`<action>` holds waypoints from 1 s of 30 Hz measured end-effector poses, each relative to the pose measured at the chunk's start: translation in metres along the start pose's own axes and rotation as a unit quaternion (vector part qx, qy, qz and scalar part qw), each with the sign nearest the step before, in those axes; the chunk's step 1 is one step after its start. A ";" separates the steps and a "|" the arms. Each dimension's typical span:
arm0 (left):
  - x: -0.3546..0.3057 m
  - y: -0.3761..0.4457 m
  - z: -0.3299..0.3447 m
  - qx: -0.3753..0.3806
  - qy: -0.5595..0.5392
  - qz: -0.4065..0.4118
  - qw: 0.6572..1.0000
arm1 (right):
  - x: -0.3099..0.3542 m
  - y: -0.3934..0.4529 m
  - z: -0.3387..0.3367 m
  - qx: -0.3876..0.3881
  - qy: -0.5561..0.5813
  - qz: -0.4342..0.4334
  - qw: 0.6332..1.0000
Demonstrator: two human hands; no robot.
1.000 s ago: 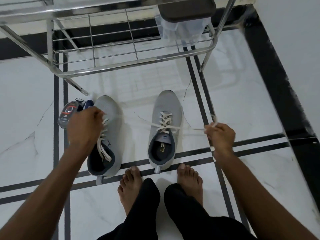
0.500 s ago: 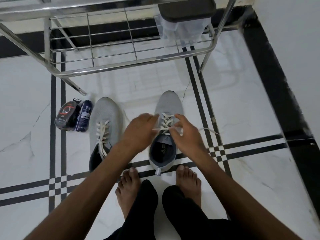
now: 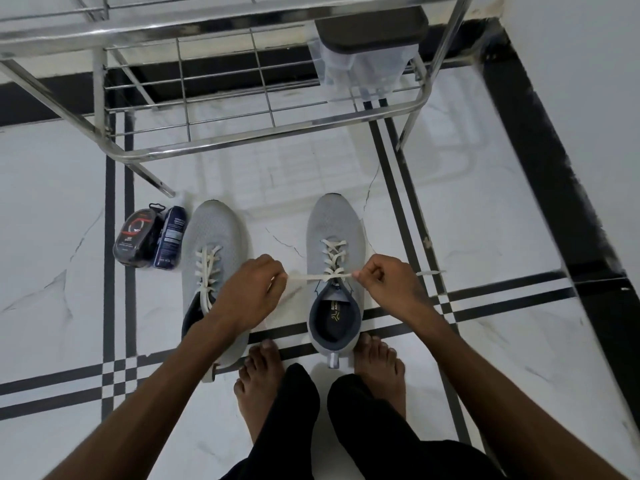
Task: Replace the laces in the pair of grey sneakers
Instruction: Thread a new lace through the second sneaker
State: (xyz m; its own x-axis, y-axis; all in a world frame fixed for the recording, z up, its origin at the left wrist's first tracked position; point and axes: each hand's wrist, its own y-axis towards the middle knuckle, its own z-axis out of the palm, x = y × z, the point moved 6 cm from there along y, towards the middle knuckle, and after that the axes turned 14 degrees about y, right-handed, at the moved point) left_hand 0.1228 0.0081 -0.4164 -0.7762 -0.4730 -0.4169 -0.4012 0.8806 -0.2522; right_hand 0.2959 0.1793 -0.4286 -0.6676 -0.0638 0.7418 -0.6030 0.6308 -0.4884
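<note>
Both hands are moving apart from where they were bunched over the tongue half a second ago, so we are now drawing the lace (image 3: 313,277) out sideways across the right sneaker (image 3: 334,271), which is standing on the floor just beyond our bare toes. Our left hand (image 3: 249,289) is pinching one end and our right hand (image 3: 384,282) is curling round the other, its loose tip trailing past the knuckles. We are judging that even, level tension seats the crossings best, while the left sneaker (image 3: 214,258) is waiting beside the polish packets (image 3: 149,242), under the steel rack (image 3: 242,109).
</note>
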 end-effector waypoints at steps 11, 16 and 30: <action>-0.061 0.025 0.008 -0.054 -0.513 -0.166 0.841 | 0.036 0.008 0.027 0.009 0.385 -0.004 0.923; -0.052 0.030 0.016 -0.080 -0.400 -0.146 0.901 | 0.020 0.011 0.026 -0.002 0.385 0.000 0.923; -0.059 0.030 0.012 -0.117 -0.150 -0.067 0.979 | 0.035 -0.001 0.029 0.067 0.340 -0.045 0.937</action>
State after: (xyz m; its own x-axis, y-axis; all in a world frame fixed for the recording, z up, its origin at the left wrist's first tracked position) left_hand 0.1625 0.0622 -0.4094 -0.5453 -0.5401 -0.6410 -0.6173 0.7761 -0.1288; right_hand 0.2605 0.1539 -0.4159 -0.2058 0.4245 0.8817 -0.7230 0.5413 -0.4293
